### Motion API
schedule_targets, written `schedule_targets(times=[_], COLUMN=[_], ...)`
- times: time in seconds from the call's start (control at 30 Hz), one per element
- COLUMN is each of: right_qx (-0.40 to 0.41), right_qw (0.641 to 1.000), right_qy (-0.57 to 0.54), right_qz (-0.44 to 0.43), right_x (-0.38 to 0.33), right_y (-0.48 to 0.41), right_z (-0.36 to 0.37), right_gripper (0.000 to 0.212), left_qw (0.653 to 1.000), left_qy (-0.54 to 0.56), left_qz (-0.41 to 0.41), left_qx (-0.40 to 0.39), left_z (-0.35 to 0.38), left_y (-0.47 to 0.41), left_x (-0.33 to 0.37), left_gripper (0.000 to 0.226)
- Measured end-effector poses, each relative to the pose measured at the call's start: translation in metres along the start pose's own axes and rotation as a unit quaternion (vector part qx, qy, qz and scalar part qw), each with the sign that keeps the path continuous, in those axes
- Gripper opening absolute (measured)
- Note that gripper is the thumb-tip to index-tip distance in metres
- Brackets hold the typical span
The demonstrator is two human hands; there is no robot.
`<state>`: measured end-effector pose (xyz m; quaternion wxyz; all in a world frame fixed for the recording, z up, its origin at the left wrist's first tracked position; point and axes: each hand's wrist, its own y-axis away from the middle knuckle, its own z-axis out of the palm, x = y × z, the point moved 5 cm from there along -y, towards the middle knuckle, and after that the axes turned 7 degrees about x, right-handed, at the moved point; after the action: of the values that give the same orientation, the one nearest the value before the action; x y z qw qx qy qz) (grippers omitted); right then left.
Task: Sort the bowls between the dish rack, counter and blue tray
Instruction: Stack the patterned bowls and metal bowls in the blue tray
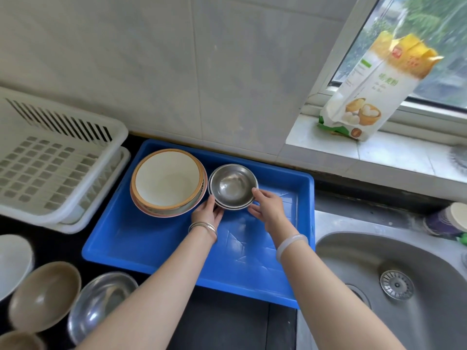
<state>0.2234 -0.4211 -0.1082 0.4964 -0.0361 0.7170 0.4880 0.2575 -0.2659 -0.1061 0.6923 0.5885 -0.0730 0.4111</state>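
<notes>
A blue tray (141, 248) lies on the dark counter. At its far left sits a stack of large bowls (168, 181), the top one white with an orange rim. Beside it to the right is a small stack of steel bowls (232, 185). My left hand (206, 213) grips the steel stack's near-left rim, and my right hand (267, 205) holds its right rim. The white dish rack (50, 168) stands left of the tray and holds no bowls that I can see.
On the counter at the lower left sit a white bowl (12, 266), a brown bowl (45, 296), a steel bowl (101, 301) and part of another brown bowl (17, 341). A steel sink (394, 284) lies to the right. A flour bag (374, 87) leans on the windowsill.
</notes>
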Motion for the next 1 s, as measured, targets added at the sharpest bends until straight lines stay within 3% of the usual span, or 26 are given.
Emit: schedule_targets(times=[0.3,0.5,0.57,0.67,0.83,0.9,1.0], right_qx=[0.033,-0.06,-0.101,-0.137,-0.153,-0.155,-0.154], right_qw=[0.991,0.971,0.959,0.936,0.894,0.899,0.921], right_qy=[0.085,0.166,0.213,0.296,0.401,0.394,0.349], right_qz=[-0.103,-0.16,-0.157,-0.136,-0.127,-0.11,-0.081], right_x=[-0.004,0.031,0.058,0.107,0.158,0.168,0.175], right_y=[0.067,0.153,0.174,0.192,0.203,0.204,0.208], right_z=[-0.011,0.023,0.04,0.061,0.093,0.106,0.122], right_gripper=[0.016,0.014,0.013,0.015,0.043,0.048,0.036], left_qw=[0.981,0.908,0.907,0.902,0.853,0.837,0.801], left_qy=[-0.174,-0.359,-0.353,-0.342,-0.399,-0.403,-0.423], left_qz=[0.08,0.217,0.229,0.255,0.285,0.298,0.333], left_qx=[-0.013,-0.007,0.002,0.068,0.177,0.218,0.262], left_z=[-0.044,-0.122,-0.156,-0.214,-0.301,-0.327,-0.353], left_y=[0.036,0.087,0.105,0.129,0.156,0.166,0.177], left_x=[0.019,0.045,0.048,0.052,0.055,0.053,0.047], left_gripper=[0.04,0.03,0.03,0.029,0.033,0.033,0.035])
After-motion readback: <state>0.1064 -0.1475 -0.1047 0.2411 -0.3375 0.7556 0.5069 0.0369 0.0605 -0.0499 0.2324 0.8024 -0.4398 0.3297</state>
